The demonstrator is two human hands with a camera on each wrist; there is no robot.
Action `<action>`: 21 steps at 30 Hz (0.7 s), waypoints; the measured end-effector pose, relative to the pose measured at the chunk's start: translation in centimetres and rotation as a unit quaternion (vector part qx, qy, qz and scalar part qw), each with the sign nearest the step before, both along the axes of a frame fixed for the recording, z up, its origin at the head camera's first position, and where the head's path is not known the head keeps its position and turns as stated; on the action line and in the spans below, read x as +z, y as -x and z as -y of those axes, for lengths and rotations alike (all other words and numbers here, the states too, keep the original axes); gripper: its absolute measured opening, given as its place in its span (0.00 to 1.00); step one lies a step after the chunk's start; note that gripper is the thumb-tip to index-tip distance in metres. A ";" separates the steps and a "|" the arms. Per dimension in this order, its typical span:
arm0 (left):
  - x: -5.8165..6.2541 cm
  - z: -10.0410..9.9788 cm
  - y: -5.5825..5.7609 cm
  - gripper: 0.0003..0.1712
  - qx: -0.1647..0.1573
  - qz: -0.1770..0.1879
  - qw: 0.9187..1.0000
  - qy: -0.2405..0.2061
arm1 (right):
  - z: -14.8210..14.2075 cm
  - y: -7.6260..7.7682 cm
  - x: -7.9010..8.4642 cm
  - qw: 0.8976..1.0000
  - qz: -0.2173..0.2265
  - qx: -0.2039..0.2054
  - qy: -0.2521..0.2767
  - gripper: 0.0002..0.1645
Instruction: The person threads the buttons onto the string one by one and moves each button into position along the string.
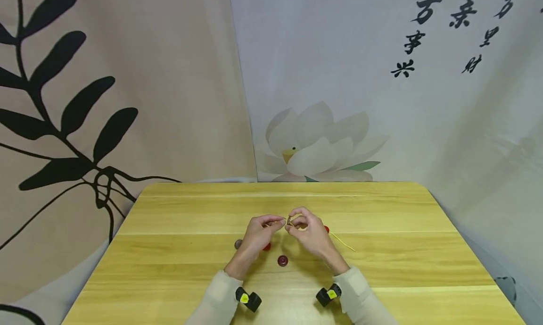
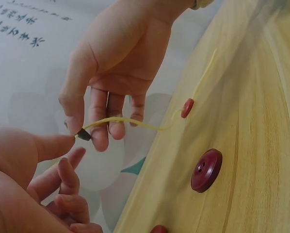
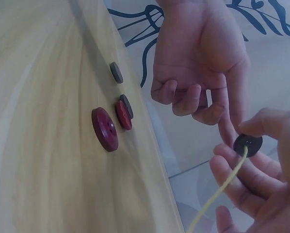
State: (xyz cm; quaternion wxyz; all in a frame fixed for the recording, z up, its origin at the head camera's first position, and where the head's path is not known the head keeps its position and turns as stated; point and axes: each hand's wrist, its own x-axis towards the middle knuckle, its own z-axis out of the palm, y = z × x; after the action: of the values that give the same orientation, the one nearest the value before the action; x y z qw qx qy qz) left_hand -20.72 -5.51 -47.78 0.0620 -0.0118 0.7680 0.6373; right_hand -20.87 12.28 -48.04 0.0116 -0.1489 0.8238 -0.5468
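Observation:
Over the table, both hands meet fingertip to fingertip. My right hand (image 1: 313, 235) pinches a small dark round button (image 3: 248, 145) between thumb and fingers. A yellow cord (image 3: 221, 188) comes out of the button's face and, in the left wrist view, sags to a red button (image 2: 187, 108) threaded on it at the table. My left hand (image 1: 256, 233) has thumb and index finger pinched at the other side of the dark button, where a short bit of cord shows. Its other fingers are bent loosely.
A maroon button (image 1: 283, 261) lies on the wooden table (image 1: 191, 268) between the forearms. Near the left wrist are a red button (image 3: 123, 115) and two dark buttons, one (image 3: 116, 72) set apart. The cord's tail (image 1: 342, 241) lies right of the right hand. A printed cloth hangs behind.

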 end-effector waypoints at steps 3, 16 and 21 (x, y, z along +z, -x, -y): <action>0.0 0.0 0.0 0.12 0.004 -0.004 1.000 0.001 | 0.0 0.0 0.0 1.000 -0.003 0.002 -0.004 0.17; -0.1 -0.1 0.1 0.11 0.013 -0.004 1.000 -0.015 | 0.3 0.0 0.1 1.000 -0.006 0.004 -0.009 0.14; 0.0 -0.1 0.0 0.10 0.014 -0.014 1.000 -0.020 | 0.3 -0.2 0.2 1.000 0.001 0.003 -0.010 0.15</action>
State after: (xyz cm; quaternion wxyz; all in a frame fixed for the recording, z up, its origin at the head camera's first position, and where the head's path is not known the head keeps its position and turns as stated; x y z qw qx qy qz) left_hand -20.73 -5.45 -47.74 0.0426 -0.0129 0.7558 0.6533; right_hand -20.66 11.97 -47.87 0.0159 -0.1506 0.8286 -0.5390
